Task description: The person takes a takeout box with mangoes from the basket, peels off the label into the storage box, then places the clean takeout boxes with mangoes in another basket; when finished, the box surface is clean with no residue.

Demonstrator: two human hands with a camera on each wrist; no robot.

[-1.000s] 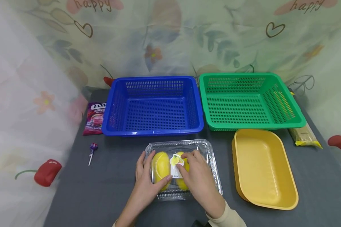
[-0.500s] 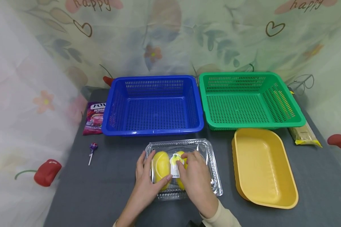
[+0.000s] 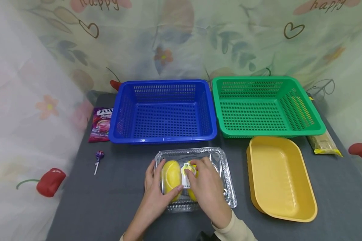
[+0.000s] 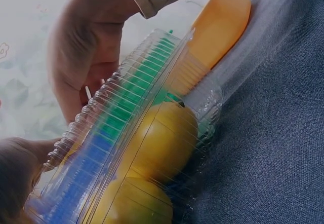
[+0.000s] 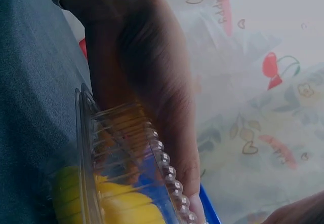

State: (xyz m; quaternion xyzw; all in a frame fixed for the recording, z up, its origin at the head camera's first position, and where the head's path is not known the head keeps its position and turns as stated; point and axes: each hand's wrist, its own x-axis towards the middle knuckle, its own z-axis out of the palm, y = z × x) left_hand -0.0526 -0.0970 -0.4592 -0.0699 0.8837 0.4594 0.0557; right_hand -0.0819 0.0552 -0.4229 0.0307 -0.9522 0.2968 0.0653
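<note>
A clear plastic clamshell box (image 3: 226,177) with yellow fruits (image 3: 172,175) inside lies on the grey cloth. Its lid is down, and a white sticker (image 3: 185,180) with a yellow fruit picture is on top. My left hand (image 3: 157,189) grips the box's left side, fingers along the wall and thumb lying on the lid beside the sticker. My right hand (image 3: 209,187) is over the right half, thumb and forefinger curled at the sticker's upper part, covering much of the right fruit. In the left wrist view, two rounded fruits (image 4: 162,143) show through the ribbed wall.
A blue basket (image 3: 163,139) and a green basket (image 3: 271,134) stand behind the box. To the right is a yellow tub (image 3: 253,187), with a yellow-edged packet (image 3: 324,144) beyond it. At left lie a purple candy bag (image 3: 101,125) and a lollipop (image 3: 99,157).
My right hand has shifted slightly left and its thumb has slid a little up over the sticker. The left hand and the box have stayed in place.
</note>
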